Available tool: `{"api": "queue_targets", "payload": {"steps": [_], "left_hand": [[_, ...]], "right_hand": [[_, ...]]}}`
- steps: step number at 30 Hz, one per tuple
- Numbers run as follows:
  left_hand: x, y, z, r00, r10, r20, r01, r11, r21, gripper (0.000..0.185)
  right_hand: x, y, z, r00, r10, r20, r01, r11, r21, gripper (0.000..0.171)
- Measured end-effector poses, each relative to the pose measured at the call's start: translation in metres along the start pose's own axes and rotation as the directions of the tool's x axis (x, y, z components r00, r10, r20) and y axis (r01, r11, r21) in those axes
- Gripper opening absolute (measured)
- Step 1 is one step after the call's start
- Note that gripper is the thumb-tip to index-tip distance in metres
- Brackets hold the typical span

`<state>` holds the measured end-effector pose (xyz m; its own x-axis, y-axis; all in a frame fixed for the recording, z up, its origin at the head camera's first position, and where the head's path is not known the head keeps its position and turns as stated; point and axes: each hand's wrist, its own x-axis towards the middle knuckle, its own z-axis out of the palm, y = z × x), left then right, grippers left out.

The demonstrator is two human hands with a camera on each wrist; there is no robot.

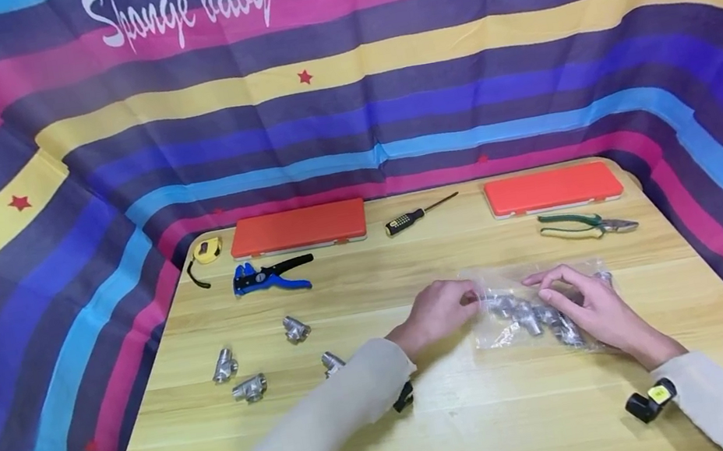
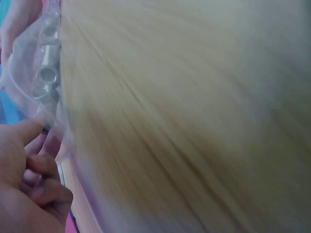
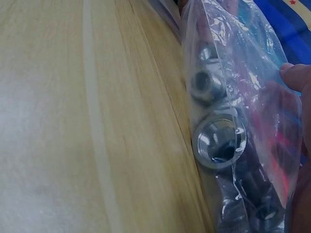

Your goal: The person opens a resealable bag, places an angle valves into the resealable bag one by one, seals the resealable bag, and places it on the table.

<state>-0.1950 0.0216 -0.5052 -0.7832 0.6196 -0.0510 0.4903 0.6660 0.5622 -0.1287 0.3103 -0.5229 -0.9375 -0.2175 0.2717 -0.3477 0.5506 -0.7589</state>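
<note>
A clear plastic bag (image 1: pixel 493 337) lies on the table with several shiny metal pipe fittings (image 1: pixel 528 317) inside. At its left end my left hand (image 1: pixel 442 311) pinches the plastic between thumb and fingers, as the left wrist view shows too. My right hand (image 1: pixel 591 307) holds the bag from the right, thumb toward its upper side. In the right wrist view, the right thumb (image 3: pixel 294 76) is against the bag and other fingers show through the film. A round fitting opening (image 3: pixel 221 141) faces that camera.
Loose T-shaped fittings (image 1: pixel 250 388) lie on the left, one partly behind the left sleeve. Along the back are a tape measure (image 1: pixel 208 250), wire strippers (image 1: pixel 272 275), a screwdriver (image 1: pixel 406 221), pliers (image 1: pixel 591 223) and two red-lidded cases (image 1: pixel 298 228). Striped cloth surrounds the table.
</note>
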Motion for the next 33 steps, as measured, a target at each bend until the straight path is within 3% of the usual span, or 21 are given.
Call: {"api": "queue_targets", "payload": {"steps": [4, 7, 12, 16, 20, 24, 29, 33], "left_hand": [[-0.005, -0.001, -0.006, 1.0, 0.016, 0.014, -0.016, 0.998, -0.053, 0.026], [-0.018, -0.016, -0.023, 1.0, -0.012, 0.025, 0.015, 0.991, -0.133, 0.028], [-0.051, -0.064, -0.066, 0.996, -0.086, -0.005, 0.083, 0.971, -0.223, 0.027], [-0.09, -0.107, -0.108, 0.99, -0.144, -0.016, 0.135, 0.96, -0.244, 0.03], [-0.129, -0.148, -0.144, 0.984, -0.179, -0.009, 0.176, 0.973, -0.152, 0.031], [-0.156, -0.178, -0.163, 0.984, -0.176, -0.009, 0.176, 0.984, -0.024, 0.025], [-0.176, -0.193, -0.169, 0.984, -0.172, 0.043, 0.169, 0.983, 0.065, 0.024], [-0.184, -0.196, -0.17, 0.973, -0.221, 0.066, 0.214, 0.972, 0.099, 0.026]], "right_hand": [[-0.001, 0.001, -0.002, 1.0, -0.004, -0.002, 0.004, 1.0, 0.003, 0.011], [-0.001, 0.001, -0.003, 1.0, -0.001, 0.005, 0.001, 1.0, 0.014, 0.012], [-0.001, 0.002, -0.003, 1.0, 0.006, 0.005, -0.006, 1.0, 0.012, 0.011], [-0.001, 0.002, -0.003, 1.0, 0.011, 0.007, -0.012, 1.0, 0.013, 0.01], [0.0, 0.002, -0.003, 1.0, 0.009, 0.012, -0.009, 1.0, 0.026, 0.007], [0.0, 0.003, -0.004, 1.0, 0.001, 0.009, -0.001, 1.0, 0.029, 0.006], [-0.001, 0.004, -0.005, 1.0, 0.002, 0.01, -0.002, 1.0, 0.025, 0.009], [-0.002, 0.004, -0.006, 1.0, 0.005, 0.01, -0.005, 1.0, 0.024, 0.011]]}}
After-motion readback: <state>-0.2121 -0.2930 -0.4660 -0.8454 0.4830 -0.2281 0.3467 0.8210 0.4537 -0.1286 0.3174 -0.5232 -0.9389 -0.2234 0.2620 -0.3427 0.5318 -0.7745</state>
